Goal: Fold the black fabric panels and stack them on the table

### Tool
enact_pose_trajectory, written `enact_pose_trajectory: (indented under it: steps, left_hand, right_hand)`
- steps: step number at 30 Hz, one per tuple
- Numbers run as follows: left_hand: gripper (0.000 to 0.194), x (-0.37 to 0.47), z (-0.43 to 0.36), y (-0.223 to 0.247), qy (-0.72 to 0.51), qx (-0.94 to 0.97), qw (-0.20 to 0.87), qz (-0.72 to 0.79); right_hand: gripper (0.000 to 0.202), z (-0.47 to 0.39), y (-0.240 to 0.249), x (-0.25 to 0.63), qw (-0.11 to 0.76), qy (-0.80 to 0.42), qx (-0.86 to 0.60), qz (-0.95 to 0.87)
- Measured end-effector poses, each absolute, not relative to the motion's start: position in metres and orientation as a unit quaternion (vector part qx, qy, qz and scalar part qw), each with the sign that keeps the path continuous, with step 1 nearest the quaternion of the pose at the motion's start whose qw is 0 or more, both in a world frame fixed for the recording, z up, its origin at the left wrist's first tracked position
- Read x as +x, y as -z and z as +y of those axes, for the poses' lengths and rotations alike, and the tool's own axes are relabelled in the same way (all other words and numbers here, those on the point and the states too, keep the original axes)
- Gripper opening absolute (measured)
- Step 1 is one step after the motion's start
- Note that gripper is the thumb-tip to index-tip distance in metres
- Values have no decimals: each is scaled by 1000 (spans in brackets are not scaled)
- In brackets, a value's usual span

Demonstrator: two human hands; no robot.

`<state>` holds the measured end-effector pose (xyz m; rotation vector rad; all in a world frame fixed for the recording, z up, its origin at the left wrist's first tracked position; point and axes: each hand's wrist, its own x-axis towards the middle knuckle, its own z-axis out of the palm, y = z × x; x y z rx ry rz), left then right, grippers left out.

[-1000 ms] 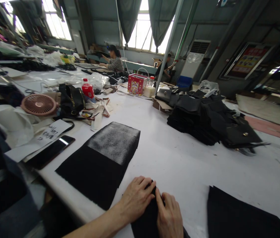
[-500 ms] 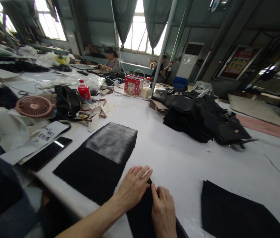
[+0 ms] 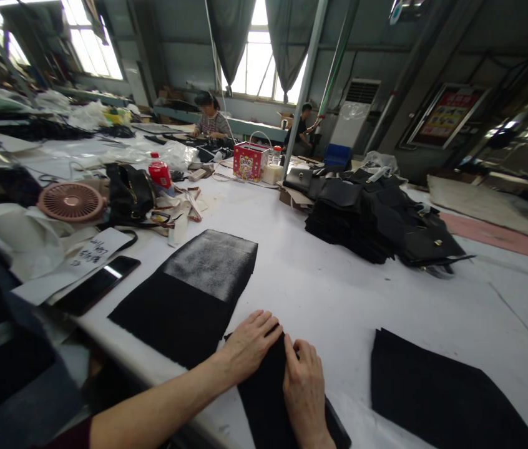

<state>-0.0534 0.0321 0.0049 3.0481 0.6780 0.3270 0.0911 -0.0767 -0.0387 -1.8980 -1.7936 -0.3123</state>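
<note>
Right of a cloth stack (image 3: 184, 312), resting the left hand (image 3: 252, 343) flat, unclenched, on a black strip (image 3: 264, 405) lying on the white table (image 3: 315, 299); touching the strip with the right hand (image 3: 304, 380), cannot tell whether pinching, left of more black cloth (image 3: 446, 393).

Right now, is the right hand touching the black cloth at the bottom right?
Apart. The head view shows white tabletop between the right hand and that black cloth; the hand lies on a different black piece.
</note>
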Motion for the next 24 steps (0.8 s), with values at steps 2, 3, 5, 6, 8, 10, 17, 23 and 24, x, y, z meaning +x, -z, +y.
enact_pose_trajectory:
  steps: [2, 3, 5, 6, 8, 10, 17, 23, 24]
  left_hand:
    - [41, -53, 31, -6, -98, 973, -13, 207]
    - [42, -52, 30, -6, -92, 975, -23, 201]
    - [44, -51, 28, -5, -77, 977, -44, 192]
    - [45, -50, 27, -5, -72, 978, -54, 189]
    - [48, -49, 25, -4, -67, 978, -67, 186]
    - [51, -48, 23, -4, -61, 979, -71, 180]
    - [52, -45, 20, -6, -42, 985, -51, 162]
    - [65, -44, 14, -6, -27, 986, -48, 158]
    - [65, -44, 13, -7, -25, 986, -48, 156]
  right_hand:
    - [49, -82, 40, 92, 256, 110, -699, -659]
    - [49, -84, 41, 93, 257, 109, -699, -659]
    - [49, -89, 41, 94, 258, 110, -698, -659]
    - [48, -91, 40, 95, 260, 111, -699, -657]
    - [48, -95, 39, 96, 265, 110, -700, -654]
    - [48, -98, 39, 97, 267, 107, -702, -651]
    - [47, -114, 36, 101, 252, 101, -709, -651]
    - [48, -128, 35, 103, 263, 111, -711, -643]
    - [48, -130, 37, 105, 266, 112, -711, -641]
